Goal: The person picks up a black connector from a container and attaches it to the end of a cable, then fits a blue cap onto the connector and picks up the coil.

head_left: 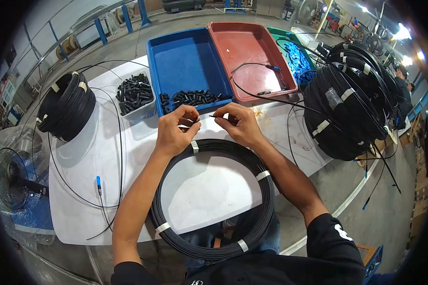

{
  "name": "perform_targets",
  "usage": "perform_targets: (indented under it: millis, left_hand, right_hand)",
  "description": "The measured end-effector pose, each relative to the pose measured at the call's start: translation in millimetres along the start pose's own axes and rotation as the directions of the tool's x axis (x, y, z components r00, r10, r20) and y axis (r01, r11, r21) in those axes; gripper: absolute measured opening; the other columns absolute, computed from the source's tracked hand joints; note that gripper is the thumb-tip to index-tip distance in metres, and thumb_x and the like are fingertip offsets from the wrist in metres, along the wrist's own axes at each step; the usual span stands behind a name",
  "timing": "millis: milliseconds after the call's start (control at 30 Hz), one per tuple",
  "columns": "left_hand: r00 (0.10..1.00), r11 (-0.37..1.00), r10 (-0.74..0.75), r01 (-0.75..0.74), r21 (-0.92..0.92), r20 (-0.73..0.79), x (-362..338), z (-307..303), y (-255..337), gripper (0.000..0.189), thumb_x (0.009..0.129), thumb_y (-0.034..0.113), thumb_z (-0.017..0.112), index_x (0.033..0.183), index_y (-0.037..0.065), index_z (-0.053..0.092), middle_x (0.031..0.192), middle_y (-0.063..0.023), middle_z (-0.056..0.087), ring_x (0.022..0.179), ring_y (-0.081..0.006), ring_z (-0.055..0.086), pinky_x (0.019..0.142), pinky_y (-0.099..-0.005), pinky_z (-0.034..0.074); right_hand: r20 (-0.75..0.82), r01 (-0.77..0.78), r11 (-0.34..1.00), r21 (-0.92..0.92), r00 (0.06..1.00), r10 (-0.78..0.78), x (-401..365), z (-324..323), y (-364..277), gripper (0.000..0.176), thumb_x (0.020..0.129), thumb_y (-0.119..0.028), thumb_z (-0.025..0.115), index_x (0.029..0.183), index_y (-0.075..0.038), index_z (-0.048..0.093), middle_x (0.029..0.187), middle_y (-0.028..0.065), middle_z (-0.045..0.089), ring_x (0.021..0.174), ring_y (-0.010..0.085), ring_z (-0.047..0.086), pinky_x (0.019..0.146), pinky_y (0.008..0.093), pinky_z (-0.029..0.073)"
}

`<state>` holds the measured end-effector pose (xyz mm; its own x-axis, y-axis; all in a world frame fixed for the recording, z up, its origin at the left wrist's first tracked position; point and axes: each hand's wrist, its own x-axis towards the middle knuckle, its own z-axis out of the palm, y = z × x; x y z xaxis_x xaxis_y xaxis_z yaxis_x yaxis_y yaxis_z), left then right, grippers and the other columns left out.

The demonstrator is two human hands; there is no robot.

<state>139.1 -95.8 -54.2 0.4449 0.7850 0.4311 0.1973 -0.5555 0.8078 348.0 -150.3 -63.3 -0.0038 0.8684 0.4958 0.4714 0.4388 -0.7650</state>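
Note:
Over the far side of a coil of black cable (pixel 268 199), both my hands are raised close together. My left hand (pixel 176 130) is closed in a pinch on a small black part (pixel 195 121), mostly hidden by the fingers. Facing it, my right hand (pixel 240 124) pinches a thin black cable end (pixel 213 116), whose tip points toward the left hand. A narrow gap separates the two. White tape bands bind the coil, which lies partly on the white table (pixel 209 185) and overhangs its near edge above my lap.
Beyond my hands stand a blue tray (pixel 185 57) with black connector pieces (pixel 195 97), a red tray (pixel 245 47) and a green tray with blue parts (pixel 297 61). A clear bin (pixel 140 121) holds black pieces. Cable coils stand left (pixel 69 111) and right (pixel 342 109); loose cables cross the table.

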Motion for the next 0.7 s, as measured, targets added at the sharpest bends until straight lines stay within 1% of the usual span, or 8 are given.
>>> perform_targets:
  millis: [100,167,300,367,500,567,700]
  left_hand:
    - [1.0,1.0,-0.019,0.019,-0.008,0.02,0.0,-0.3,-0.4,0.02,0.079,0.0,0.073,0.095,0.004,0.062,0.082,-0.0051,0.071,0.073,-0.0136,0.072,0.066,-0.0261,0.058]
    - [1.0,1.0,0.011,-0.012,0.02,0.021,0.4,-0.2,-1.6,0.02,0.08,0.0,0.073,0.094,0.004,0.06,0.081,-0.005,0.071,0.073,-0.0135,0.071,0.066,-0.0264,0.058]
    - [0.999,0.999,0.036,-0.036,0.019,0.028,0.9,0.1,-2.6,0.02,0.08,0.0,0.073,0.093,0.004,0.059,0.08,-0.0056,0.071,0.073,-0.0134,0.071,0.066,-0.0271,0.058]
    - [0.998,0.998,0.057,-0.058,0.013,0.024,0.9,0.6,-4.5,0.022,0.079,0.0,0.075,0.092,0.004,0.058,0.078,-0.0058,0.07,0.072,-0.0133,0.071,0.066,-0.0274,0.058]
    - [0.999,0.998,0.052,-0.052,0.027,0.01,0.7,1.3,-5.4,0.025,0.077,0.001,0.078,0.09,0.004,0.057,0.077,-0.0056,0.069,0.073,-0.0136,0.071,0.066,-0.0275,0.058]
    - [1.0,1.0,-0.003,0.003,0.019,0.008,0.3,0.6,-2.8,0.027,0.076,0.006,0.079,0.091,0.005,0.057,0.078,-0.0062,0.07,0.077,-0.0171,0.073,0.07,-0.0299,0.058]
    - [0.999,1.0,0.028,-0.028,-0.001,-0.039,-0.1,2.6,-1.5,0.032,0.075,0.007,0.082,0.094,0.006,0.056,0.081,-0.0074,0.071,0.077,-0.0172,0.073,0.07,-0.0297,0.059]
  right_hand:
    - [-0.004,0.01,0.999,0.038,1.0,-0.009,0.3,1.7,0.8,0.013,0.084,-0.004,0.073,0.095,0.002,0.071,0.088,0.0091,0.068,0.067,0.0131,0.06,0.061,0.0271,0.049]
    - [0.008,0.009,1.0,0.027,1.0,-0.009,0.0,1.0,-1.2,0.013,0.084,-0.005,0.073,0.095,0.002,0.071,0.087,0.0088,0.068,0.067,0.0132,0.061,0.061,0.0271,0.049]
    - [0.016,0.009,1.0,0.005,1.0,-0.009,-0.2,1.6,0.3,0.013,0.084,-0.005,0.073,0.095,0.002,0.071,0.087,0.0085,0.068,0.066,0.0129,0.06,0.06,0.0274,0.048]
    - [0.033,-0.015,1.0,-0.005,0.999,0.015,-0.5,0.9,0.2,0.013,0.084,-0.005,0.073,0.095,0.002,0.071,0.086,0.0086,0.068,0.064,0.0126,0.059,0.058,0.0276,0.047]
    - [0.028,-0.013,1.0,-0.022,1.0,0.013,-0.4,-1.1,-3.1,0.014,0.084,-0.005,0.073,0.095,0.002,0.071,0.086,0.009,0.069,0.063,0.0123,0.058,0.057,0.0278,0.047]
    - [0.009,-0.003,1.0,0.012,1.0,0.003,-0.4,0.7,-0.1,0.014,0.083,-0.005,0.074,0.095,0.002,0.071,0.087,0.0093,0.069,0.063,0.0124,0.058,0.058,0.0276,0.047]
    - [0.018,-0.011,1.0,0.007,1.0,0.011,-0.3,0.3,-1.0,0.015,0.083,-0.005,0.074,0.095,0.003,0.071,0.087,0.0096,0.069,0.063,0.0125,0.058,0.058,0.0275,0.047]
